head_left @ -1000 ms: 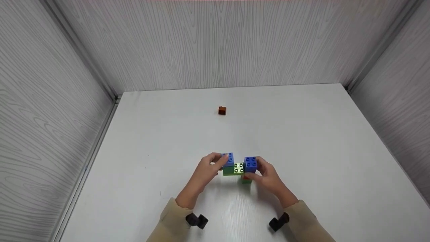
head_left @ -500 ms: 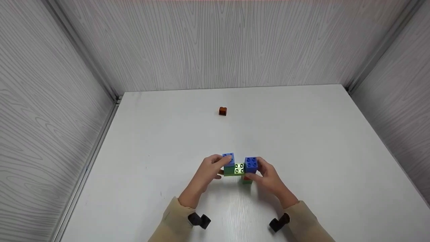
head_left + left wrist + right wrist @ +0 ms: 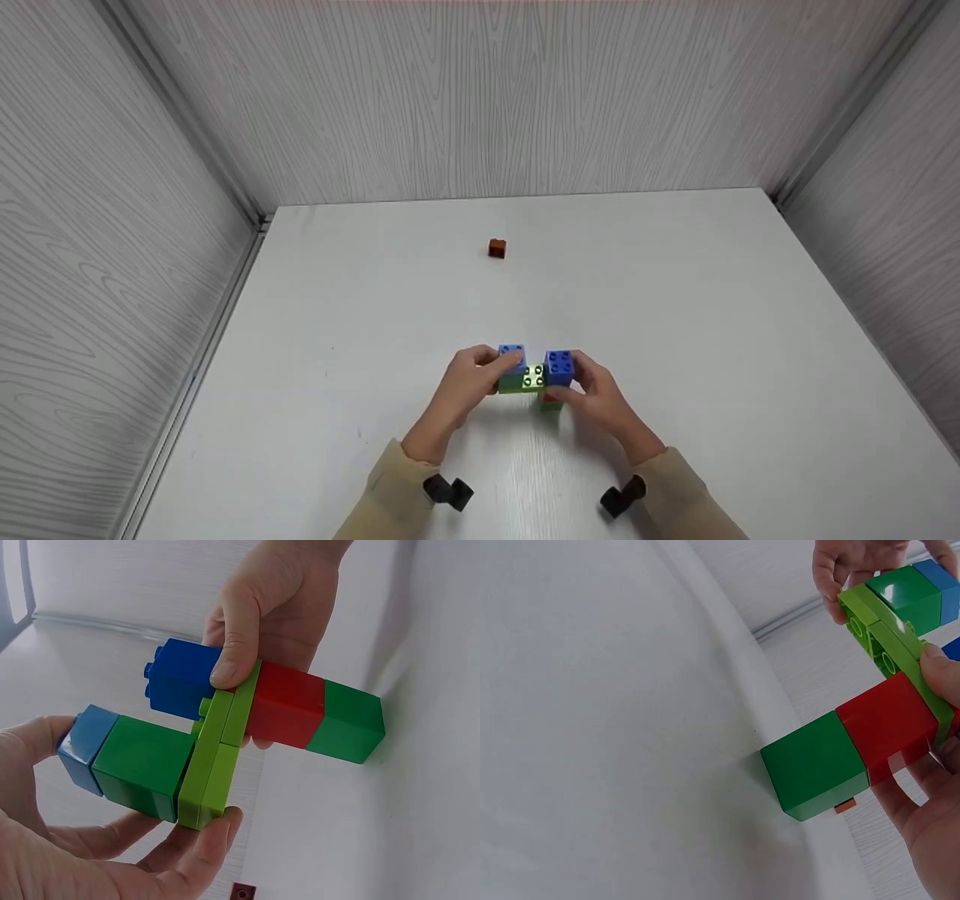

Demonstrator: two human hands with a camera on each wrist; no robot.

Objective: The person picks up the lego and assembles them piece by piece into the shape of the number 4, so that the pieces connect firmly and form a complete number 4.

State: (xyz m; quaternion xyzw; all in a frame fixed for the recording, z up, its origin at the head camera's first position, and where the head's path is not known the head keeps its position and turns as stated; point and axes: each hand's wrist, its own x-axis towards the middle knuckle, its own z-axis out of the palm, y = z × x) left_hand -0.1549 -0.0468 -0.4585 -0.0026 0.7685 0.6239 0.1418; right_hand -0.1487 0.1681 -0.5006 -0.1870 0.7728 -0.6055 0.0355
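Observation:
Both hands hold one structure of toy building bricks upright on the table. Its column has a green brick (image 3: pixel 347 721) at the bottom, a red brick (image 3: pixel 289 703) above it, then lime plates (image 3: pixel 217 742) sticking out leftward. On their left end sit a dark green brick (image 3: pixel 142 765) and a light blue brick (image 3: pixel 88 750). A dark blue brick (image 3: pixel 559 366) tops the right end. My left hand (image 3: pixel 466 381) pinches the left end, thumb on the light blue brick, fingertips under the lime plates. My right hand (image 3: pixel 602 396) grips the column, thumb at the dark blue brick and lime plates.
A loose orange-brown brick (image 3: pixel 497 248) lies farther back on the white table (image 3: pixel 375 285). Wood-grain panels (image 3: pixel 480 97) stand behind the table and along both sides. A black strap (image 3: pixel 448 492) with a small block circles each sleeve cuff.
My left hand has shifted slightly to the right, and its fingers have changed place beneath the overhanging end. The light blue brick sits a little lower and farther right. My right hand has hardly moved.

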